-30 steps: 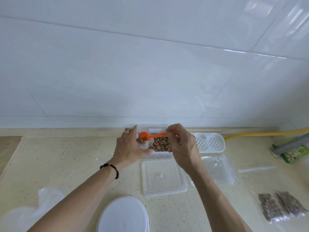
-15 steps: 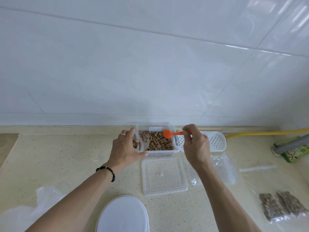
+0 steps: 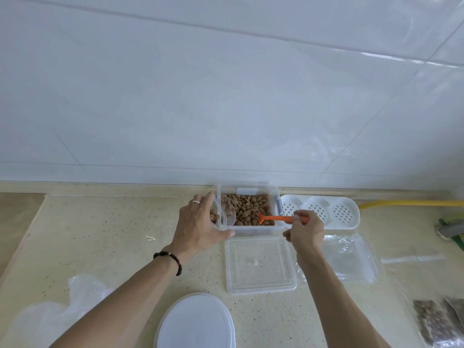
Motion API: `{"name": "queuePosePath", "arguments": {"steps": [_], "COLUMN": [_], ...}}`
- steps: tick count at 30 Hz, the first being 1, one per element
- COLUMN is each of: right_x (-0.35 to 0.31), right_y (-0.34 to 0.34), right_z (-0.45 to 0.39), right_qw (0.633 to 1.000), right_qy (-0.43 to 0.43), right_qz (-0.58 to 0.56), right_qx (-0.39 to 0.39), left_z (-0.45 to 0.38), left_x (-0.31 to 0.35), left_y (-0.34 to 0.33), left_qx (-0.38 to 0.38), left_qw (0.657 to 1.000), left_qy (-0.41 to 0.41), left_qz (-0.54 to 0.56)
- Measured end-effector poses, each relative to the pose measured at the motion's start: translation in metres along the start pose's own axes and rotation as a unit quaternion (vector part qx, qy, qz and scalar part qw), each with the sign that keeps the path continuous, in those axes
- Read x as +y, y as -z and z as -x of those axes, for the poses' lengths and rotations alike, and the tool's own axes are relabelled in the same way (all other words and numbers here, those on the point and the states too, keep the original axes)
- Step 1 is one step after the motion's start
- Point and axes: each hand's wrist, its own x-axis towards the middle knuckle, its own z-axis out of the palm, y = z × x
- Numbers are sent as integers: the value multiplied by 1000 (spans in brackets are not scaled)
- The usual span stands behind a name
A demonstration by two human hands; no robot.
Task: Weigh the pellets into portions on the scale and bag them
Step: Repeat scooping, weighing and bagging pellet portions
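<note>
My left hand (image 3: 198,228) curls round a small clear cup (image 3: 223,217) with a few pellets in it, tilted against the left wall of the pellet box (image 3: 247,209) on the desk (image 3: 113,234). The job now, as I judge it, is a level scoop: dig shallow, lift slowly, tip over the cup's mouth so nothing spills. My right hand (image 3: 305,233) pinches the handle of the orange scoop (image 3: 275,219), its bowl down among the pellets. Filled bags (image 3: 437,322) lie far right.
</note>
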Motion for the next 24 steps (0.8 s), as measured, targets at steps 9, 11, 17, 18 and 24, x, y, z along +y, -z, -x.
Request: {"name": "queuePosePath", "arguments": {"steps": [9,11,17,18,24], "right_x": [-7,-12,-47,-55,-77], "right_y": [15,21,31,31,23], "right_z": [3,4,22,27,60], "right_qw": [991,990,991,990,909], "right_qy": [-53,-44,58,96,379], "right_qz": [-116,-127,-121,-100,112], "right_qx": [40,41,-14,-28,-134], "left_z": [-7,-9,-15,-15,-12], "left_x": [9,13,23,25,34], "left_y": [1,1,3,3,10], "left_qx": [-30,-27,-38,-36,-24], "left_qw": [999,999,998,999,999], "left_qy": [-5,-9,7,8,17], "left_qz": [-32,-41,-43,-33,42]}}
